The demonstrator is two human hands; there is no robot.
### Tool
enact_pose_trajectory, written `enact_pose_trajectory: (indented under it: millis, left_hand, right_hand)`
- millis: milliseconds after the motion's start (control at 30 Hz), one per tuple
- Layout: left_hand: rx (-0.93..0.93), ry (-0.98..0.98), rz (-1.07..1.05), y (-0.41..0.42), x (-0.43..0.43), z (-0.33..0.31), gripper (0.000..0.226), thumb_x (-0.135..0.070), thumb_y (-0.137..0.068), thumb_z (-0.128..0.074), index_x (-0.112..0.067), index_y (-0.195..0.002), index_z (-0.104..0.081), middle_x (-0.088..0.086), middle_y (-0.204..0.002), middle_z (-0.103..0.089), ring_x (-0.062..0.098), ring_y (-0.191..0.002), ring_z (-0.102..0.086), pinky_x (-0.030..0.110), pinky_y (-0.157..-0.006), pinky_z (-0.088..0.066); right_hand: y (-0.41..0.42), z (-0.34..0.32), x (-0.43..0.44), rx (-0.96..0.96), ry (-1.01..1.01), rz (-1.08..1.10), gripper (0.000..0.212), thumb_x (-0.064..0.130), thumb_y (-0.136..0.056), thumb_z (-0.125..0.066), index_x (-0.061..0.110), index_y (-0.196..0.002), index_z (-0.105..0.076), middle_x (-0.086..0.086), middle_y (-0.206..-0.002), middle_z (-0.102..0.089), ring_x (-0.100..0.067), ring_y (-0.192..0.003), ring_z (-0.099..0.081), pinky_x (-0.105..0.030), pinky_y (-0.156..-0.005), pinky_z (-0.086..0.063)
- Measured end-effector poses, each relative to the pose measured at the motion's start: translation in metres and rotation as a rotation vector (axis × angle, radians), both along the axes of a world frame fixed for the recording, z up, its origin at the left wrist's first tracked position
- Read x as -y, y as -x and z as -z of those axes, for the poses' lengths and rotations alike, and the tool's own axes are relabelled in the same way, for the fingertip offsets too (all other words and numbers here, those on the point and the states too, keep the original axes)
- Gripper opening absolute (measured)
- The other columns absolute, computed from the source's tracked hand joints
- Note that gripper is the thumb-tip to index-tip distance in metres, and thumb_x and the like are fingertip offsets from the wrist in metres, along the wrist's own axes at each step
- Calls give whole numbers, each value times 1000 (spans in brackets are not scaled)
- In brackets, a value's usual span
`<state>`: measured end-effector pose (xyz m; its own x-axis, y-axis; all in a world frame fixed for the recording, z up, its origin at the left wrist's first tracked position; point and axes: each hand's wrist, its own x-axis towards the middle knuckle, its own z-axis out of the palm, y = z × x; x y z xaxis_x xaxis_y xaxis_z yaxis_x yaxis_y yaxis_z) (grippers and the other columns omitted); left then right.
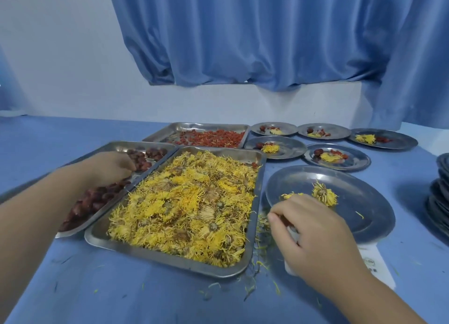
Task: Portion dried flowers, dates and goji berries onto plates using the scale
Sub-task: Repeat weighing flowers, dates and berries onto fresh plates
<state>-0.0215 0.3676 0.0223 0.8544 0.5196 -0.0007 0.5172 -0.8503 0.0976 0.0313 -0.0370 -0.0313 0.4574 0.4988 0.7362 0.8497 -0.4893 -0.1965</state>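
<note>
The dried chrysanthemum flowers (184,209) filled the large steel tray (252,258) nearest the person, and they looked feather-light and brittle: loose petals lay strewn on the blue cloth (121,294) beside the tray, so a soft pinch at the flower's base would likely shed least. One whole flower (324,196) and a smaller tuft lay on the near plate (364,217), which sat on the white scale (379,263) (mostly hidden under plate and hand). The dates (97,200), firmer and heavier, could be picked up whole; they lay in the tray on the left. Goji berries (213,136) filled the far tray.

The left hand (109,167) reached across into the date tray, fingers curled down among the fruit; whether it had closed on one could not be told. The right hand (313,231) hovered at the near plate's edge, palm down, fingertips drawn together as if pinching petals. Five filled plates (337,157) stood beyond.
</note>
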Motion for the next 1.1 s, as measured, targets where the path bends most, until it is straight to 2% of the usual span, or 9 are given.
enact_pose_trajectory:
  millis: [167,433,600,667,767,867,933,1000,1100]
  left_hand:
    - [-169,-27,-37,-13,-15,23,43,-4,-95,-41,-16,-133,-59,6,-138,-57,22,-125,-52,39,-110,-36]
    - [-60,-21,-115,-12,-37,38,33,-10,-94,-47,-14,-122,-66,9,-120,-66,25,-106,-60,35,-95,-45]
    - [77,-3,-76,-6,-38,42,23,-13,-92,-56,-19,-109,-72,4,-113,-70,20,-100,-63,36,-96,-48]
    - [194,6,-65,-3,-33,38,18,-15,-93,-57,-24,-102,-71,2,-107,-70,18,-91,-62,33,-87,-49]
    - [336,3,-21,-3,-16,26,17,-18,-94,-55,-32,-94,-63,-8,-88,-65,5,-63,-55,23,-57,-41]
    - [411,-42,104,-9,15,12,15,-21,-93,-57,-33,-93,-66,-23,-79,-58,-1,-52,-54,20,-50,-37]
    - [457,-46,192,-15,39,1,14,-21,-92,-58,-33,-92,-66,-19,-82,-62,-2,-56,-56,20,-53,-37]
    - [461,-56,291,-23,66,-7,13,-22,-93,-58,-29,-99,-67,-10,-92,-65,2,-74,-57,24,-64,-41]
    - [429,-84,456,-36,113,-13,18,-25,-95,-56,-26,-109,-66,-11,-101,-63,1,-86,-55,25,-79,-45]
  right_hand:
    - [0,3,-1,0,23,-30,28,34,-91,-41,24,-68,-55,11,-62,-46,-10,-62,-45,-29,-50,-42]
    - [-4,2,1,11,-4,-43,25,32,-90,-41,26,-69,-54,16,-61,-41,-4,-60,-39,-24,-51,-36]
    - [-6,1,1,16,-35,-41,26,31,-90,-43,25,-67,-56,17,-61,-40,-5,-60,-39,-24,-56,-35]
    - [-6,1,1,6,-53,-51,27,30,-90,-44,23,-67,-57,15,-60,-41,-6,-60,-40,-26,-56,-36]
    - [-5,-2,2,-24,-110,-56,28,29,-88,-45,21,-65,-58,14,-57,-44,-8,-58,-43,-27,-56,-37]
    - [-7,-5,7,-104,-208,-48,25,25,-87,-51,21,-63,-58,12,-55,-48,-10,-57,-47,-23,-55,-36]
    - [-10,-8,12,-193,-284,-36,28,20,-89,-56,21,-61,-57,7,-52,-49,-14,-57,-49,-22,-53,-36]
    - [-13,-11,18,-284,-367,-17,28,18,-87,-57,20,-59,-58,2,-53,-51,-17,-58,-50,-22,-49,-37]
    - [-20,-16,29,-416,-503,35,27,20,-87,-56,18,-61,-59,-1,-55,-53,-16,-57,-50,-21,-48,-36]
